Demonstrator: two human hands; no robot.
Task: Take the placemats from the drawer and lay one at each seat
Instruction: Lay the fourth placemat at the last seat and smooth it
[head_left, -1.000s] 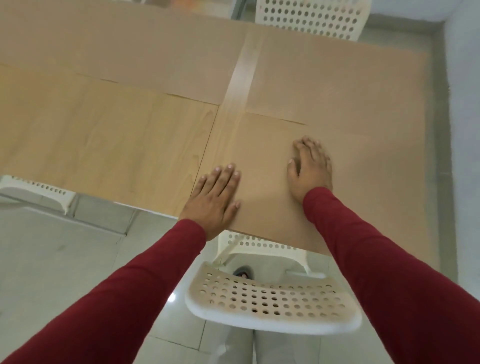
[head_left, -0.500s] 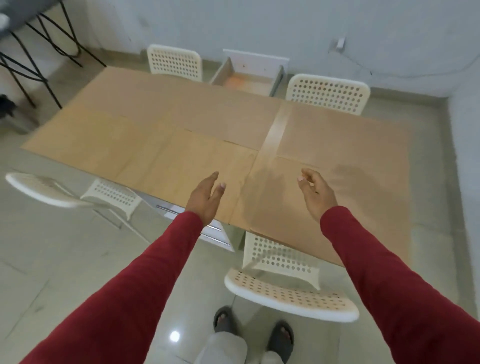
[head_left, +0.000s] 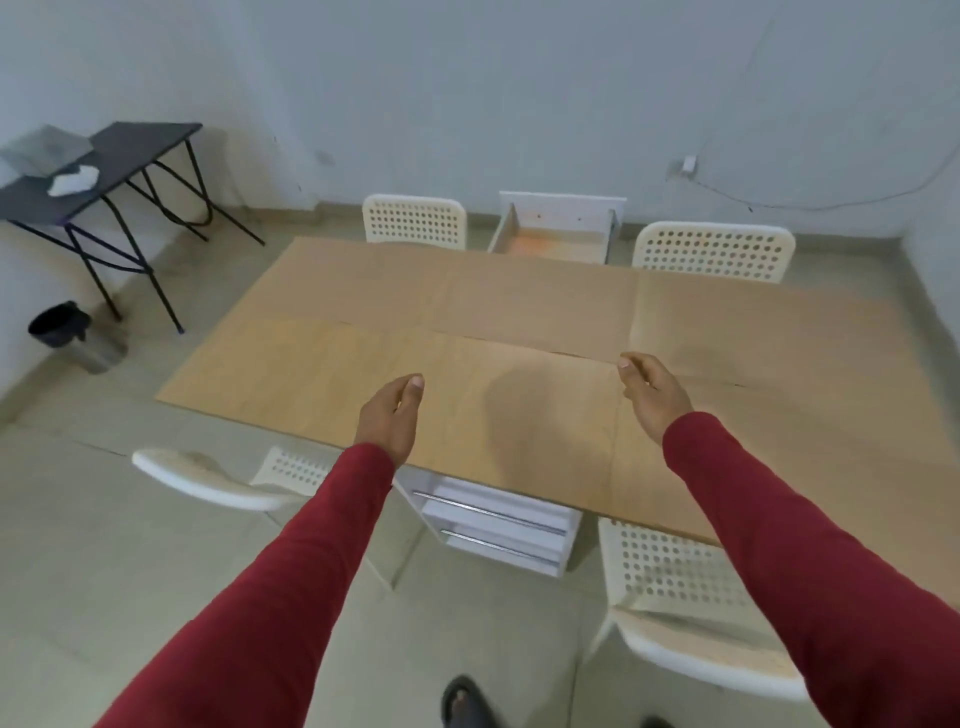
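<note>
Large tan placemats lie flat on the wooden table (head_left: 332, 374): one at the far left (head_left: 467, 296), one at the far right (head_left: 753, 332), one at the near right (head_left: 805, 457). My left hand (head_left: 390, 418) hovers over the table's near edge, empty, fingers loosely apart. My right hand (head_left: 653, 396) hangs above the near right placemat, also empty and relaxed. An open drawer (head_left: 556, 236) sits on the floor beyond the table; its inside looks bare.
White perforated chairs stand at the far left (head_left: 415, 221), far right (head_left: 711, 252), near left (head_left: 218, 478) and near right (head_left: 691, 608). A white drawer unit (head_left: 498, 525) sits under the table. A black folding table (head_left: 104, 166) and a bin (head_left: 67, 332) are at the left wall.
Both hands lifted off the near right placemat and now hover above the table. I have stepped back and raised my view, so the whole table and room show.
</note>
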